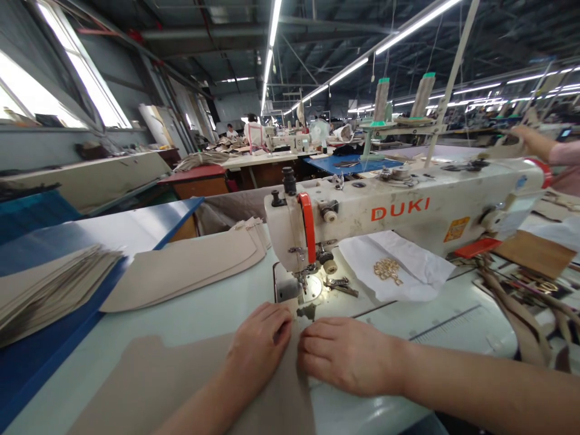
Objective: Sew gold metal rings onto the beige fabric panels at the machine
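A beige panel of fabric or leather-like sheet (181, 380) lies on the pale table in front of the sewing machine (344, 211), its far end near the needle area (308, 284). My left hand (263, 338) rests on the panel with fingers curled and pressed together, close to its right edge. At that same edge, my right hand (347, 353) has its fingers bent inward and closed on the material. Fingertips of both hands are partly hidden. A small dark patch (307, 311) shows just beyond them, below the machine's foot.
Stacked beige panels (194, 266) lie left of the machine, with another stack (54, 290) on a blue surface. Gold-coloured rings (387, 270) sit on white paper (421, 284) under the machine arm. Straps (516, 308) hang at right. A co-worker's arm (539, 142) shows far right.
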`<state>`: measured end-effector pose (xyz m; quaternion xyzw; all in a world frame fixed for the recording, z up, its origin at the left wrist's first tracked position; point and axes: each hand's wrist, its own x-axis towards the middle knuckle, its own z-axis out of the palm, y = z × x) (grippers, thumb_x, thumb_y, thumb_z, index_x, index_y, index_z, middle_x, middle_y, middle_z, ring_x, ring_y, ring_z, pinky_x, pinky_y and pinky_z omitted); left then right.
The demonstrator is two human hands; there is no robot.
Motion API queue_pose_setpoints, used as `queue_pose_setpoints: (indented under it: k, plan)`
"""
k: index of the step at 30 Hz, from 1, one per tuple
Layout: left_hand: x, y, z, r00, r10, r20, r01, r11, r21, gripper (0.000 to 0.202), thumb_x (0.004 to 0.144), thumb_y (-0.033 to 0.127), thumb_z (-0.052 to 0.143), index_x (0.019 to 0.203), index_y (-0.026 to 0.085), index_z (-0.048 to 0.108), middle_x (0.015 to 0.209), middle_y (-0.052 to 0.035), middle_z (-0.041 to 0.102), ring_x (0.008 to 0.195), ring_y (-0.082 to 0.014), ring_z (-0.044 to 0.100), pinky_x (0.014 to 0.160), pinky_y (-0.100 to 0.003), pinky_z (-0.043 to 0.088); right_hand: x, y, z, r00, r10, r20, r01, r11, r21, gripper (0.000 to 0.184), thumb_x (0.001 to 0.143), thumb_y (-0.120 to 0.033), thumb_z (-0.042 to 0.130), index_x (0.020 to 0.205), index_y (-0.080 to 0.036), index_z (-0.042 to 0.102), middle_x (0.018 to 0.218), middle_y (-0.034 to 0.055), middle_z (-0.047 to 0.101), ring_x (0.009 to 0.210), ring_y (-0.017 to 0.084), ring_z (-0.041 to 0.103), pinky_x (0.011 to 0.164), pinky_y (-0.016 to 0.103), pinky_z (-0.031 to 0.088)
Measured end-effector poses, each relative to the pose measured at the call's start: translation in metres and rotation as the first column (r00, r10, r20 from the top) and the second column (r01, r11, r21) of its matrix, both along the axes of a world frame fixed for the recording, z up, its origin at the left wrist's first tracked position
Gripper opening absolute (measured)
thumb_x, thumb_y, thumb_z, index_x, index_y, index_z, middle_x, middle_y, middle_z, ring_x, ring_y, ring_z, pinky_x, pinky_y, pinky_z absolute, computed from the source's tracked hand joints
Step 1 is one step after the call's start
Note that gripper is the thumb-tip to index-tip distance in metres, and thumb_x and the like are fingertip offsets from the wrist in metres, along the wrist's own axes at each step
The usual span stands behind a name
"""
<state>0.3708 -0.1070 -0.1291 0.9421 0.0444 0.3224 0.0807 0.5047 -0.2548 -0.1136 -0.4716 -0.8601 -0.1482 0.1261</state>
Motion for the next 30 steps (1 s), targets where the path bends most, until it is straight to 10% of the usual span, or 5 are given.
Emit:
queue_pose_setpoints:
  k: [17,30]
  plan:
    - [-0.002,0.0,0.001,1.0,0.006,-0.001,-0.006,0.999,-0.042,0.017,0.082,0.011,0.047,0.074,0.02,0.059,0.073,-0.0019,0.067,0.069,-0.016,0.062,0.066,-0.028,0.052,0.013,0.016,0.001,0.968,0.244,0.066,-0.251,0.96,0.128,0.027,0.093,-0.017,0.04,0.076,-0.015,0.061,0.076,0.0035,0.062,0.074,0.015,0.056,0.074,0.029,0.045]
    - [-0.002,0.0,0.003,1.0,0.001,-0.008,-0.002,0.999,-0.054,0.018,0.083,0.013,0.046,0.074,0.021,0.058,0.072,-0.0014,0.067,0.068,-0.0156,0.062,0.065,-0.027,0.053,0.003,0.021,-0.003,0.99,0.138,-0.011,-0.136,0.985,0.106,0.022,0.089,-0.021,0.049,0.07,-0.017,0.057,0.069,0.0002,0.058,0.067,0.015,0.052,0.06,0.029,0.039]
